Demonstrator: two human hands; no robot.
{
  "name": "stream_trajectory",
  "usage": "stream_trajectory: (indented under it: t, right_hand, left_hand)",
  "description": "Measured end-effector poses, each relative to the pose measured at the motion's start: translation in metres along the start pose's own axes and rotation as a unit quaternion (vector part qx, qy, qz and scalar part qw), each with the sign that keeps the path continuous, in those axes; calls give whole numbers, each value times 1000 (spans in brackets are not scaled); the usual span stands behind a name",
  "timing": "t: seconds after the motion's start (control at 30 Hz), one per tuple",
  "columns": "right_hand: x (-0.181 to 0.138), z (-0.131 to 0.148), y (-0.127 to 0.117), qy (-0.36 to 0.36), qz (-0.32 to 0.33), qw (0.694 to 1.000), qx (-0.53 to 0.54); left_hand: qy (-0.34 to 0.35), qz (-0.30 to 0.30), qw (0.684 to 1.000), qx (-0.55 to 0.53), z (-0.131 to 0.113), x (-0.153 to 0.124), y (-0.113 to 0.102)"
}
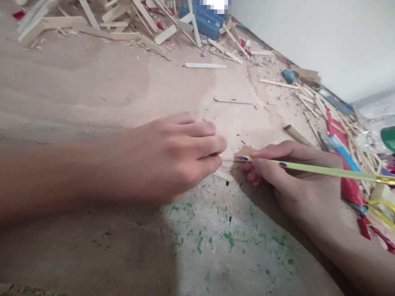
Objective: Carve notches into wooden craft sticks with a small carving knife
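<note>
My right hand (284, 172) pinches a light green pencil (321, 169) with purple spots. Its gold ferrule is at the right, and its tip points left toward my other hand. My left hand (185, 154) is closed, with fingers curled down on a thin wooden craft stick (227, 158); most of that stick is hidden under the fingers. The pencil tip is at the stick's visible end, though I cannot tell if they touch. Just below lies a short rounded piece of craft stick (223, 176), partly under my left fingers.
Single sticks (205, 65) lie beyond my hands. A pile of craft sticks (123, 20) and a blue block (206, 22) sit at the back. Thin strips, red-handled scissors (367, 230) and a clear bottle with a green cap (388, 137) crowd the right, beside a white wall (308, 33).
</note>
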State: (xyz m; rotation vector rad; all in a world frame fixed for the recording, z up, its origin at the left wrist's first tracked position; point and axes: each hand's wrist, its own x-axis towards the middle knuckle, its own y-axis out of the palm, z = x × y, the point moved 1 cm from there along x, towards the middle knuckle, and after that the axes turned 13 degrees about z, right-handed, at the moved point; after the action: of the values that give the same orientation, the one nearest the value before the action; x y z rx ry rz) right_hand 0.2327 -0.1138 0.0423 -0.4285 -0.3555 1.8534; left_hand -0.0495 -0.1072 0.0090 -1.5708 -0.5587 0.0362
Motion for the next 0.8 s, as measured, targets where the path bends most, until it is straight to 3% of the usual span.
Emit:
stream_trajectory:
  t: [0.37, 0.6, 0.8]
  right_hand:
    - [-2, -2, -2, 20, 1, 1000, -2]
    - [-2, -5, -2, -13, -4, 1000, -26]
    - [-1, -2, 0, -7, -6, 999, -36]
  left_hand:
    - [4, 1, 1000, -2, 0, 1, -2]
    - [-10, -2, 1000, -12, -2, -2, 1]
    - [9, 13, 999, 32, 2, 1, 0]
